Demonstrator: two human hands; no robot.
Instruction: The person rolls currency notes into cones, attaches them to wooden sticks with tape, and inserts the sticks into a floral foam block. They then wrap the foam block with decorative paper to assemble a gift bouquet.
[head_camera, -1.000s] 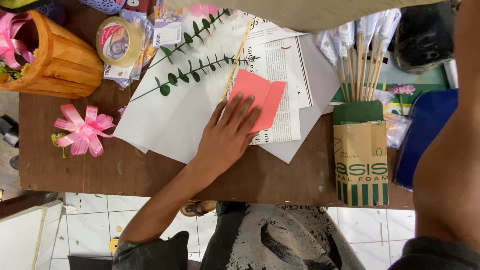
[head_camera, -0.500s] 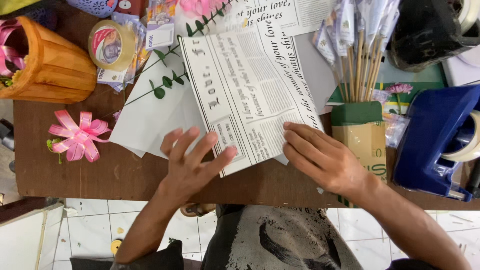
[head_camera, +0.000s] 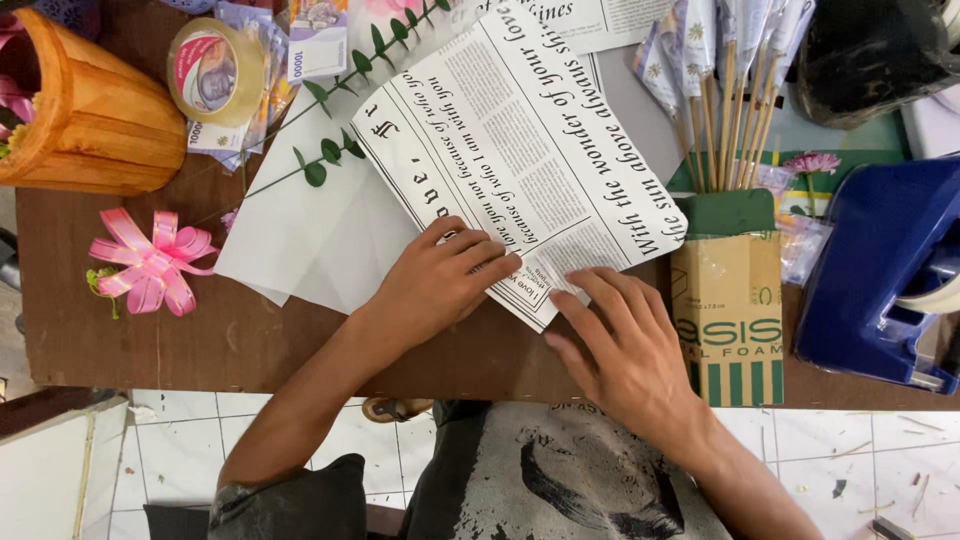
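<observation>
**Now both palms are pressing down on the printed wrapping sheet**

Nearest the body, the right hand (head_camera: 630, 350) is lying flat, fingers spread and gripping nothing, its fingertips touching the sheet's near corner. Just beyond, the left hand (head_camera: 440, 280) is resting on the newsprint-style wrapping sheet (head_camera: 520, 150) itself, fingers stretched out and close together, pinning the near edge rather than holding it. That sheet is running diagonally away from both hands, its long axis heading up and right across the brown table (head_camera: 150, 350), over a plain white paper (head_camera: 300, 230). The left hand is further onto it. Beside the right hand, a green-and-tan foam box (head_camera: 730, 300) is standing. Farther off: a pink ribbon bow (head_camera: 145, 262), a tape roll (head_camera: 210, 70), an orange pot (head_camera: 90, 105).
</observation>
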